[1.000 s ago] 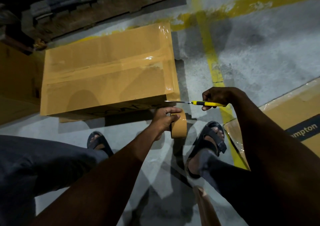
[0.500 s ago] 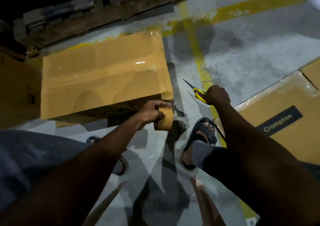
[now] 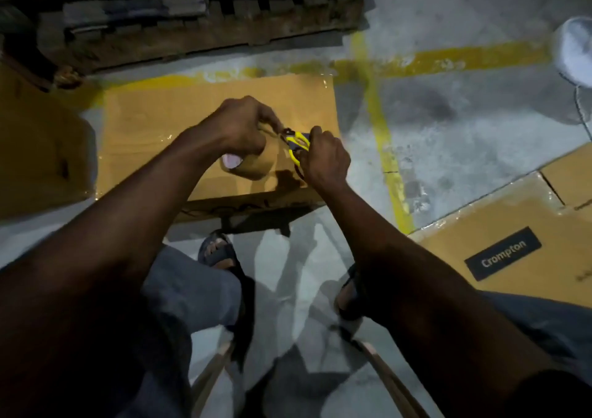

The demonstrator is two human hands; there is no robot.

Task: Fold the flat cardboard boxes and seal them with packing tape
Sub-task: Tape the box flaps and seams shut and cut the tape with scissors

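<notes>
**Now: tape roll (image 3: pixel 248 166) and cutter (image 3: pixel 298 144) brought together over the sealed box (image 3: pixel 153 119)**

From where I stand, the person is crouched on the concrete floor (image 3: pixel 464 148), with both arms reaching forward over a brown cardboard box. The box lies flat on the floor in front of their sandalled feet (image 3: pixel 220 252). Its top flaps are closed, and glossy tape runs across the seam.

The left hand (image 3: pixel 237 129) is curled round the roll of brown packing tape, which hangs just under the palm and above the box top. Its fingertips are pinched together right at the tip of the cutter. I cannot tell whether a tape end is caught between them.

The right hand (image 3: pixel 323 159) is closed tight round the yellow handle of the cutter, its knuckles turned toward me. The two hands nearly touch.

A second box (image 3: pixel 499 212) with a dark "Crompton" label (image 3: pixel 503 254) lies to the right, well apart from the first. More cardboard (image 3: pixel 38 148) sits at the left edge. Yellow lines (image 3: pixel 386 151) are painted across the floor, and a wooden pallet (image 3: pixel 198 33) stands beyond the box. In the far right corner is something pale and blurred that I cannot make out.
</notes>
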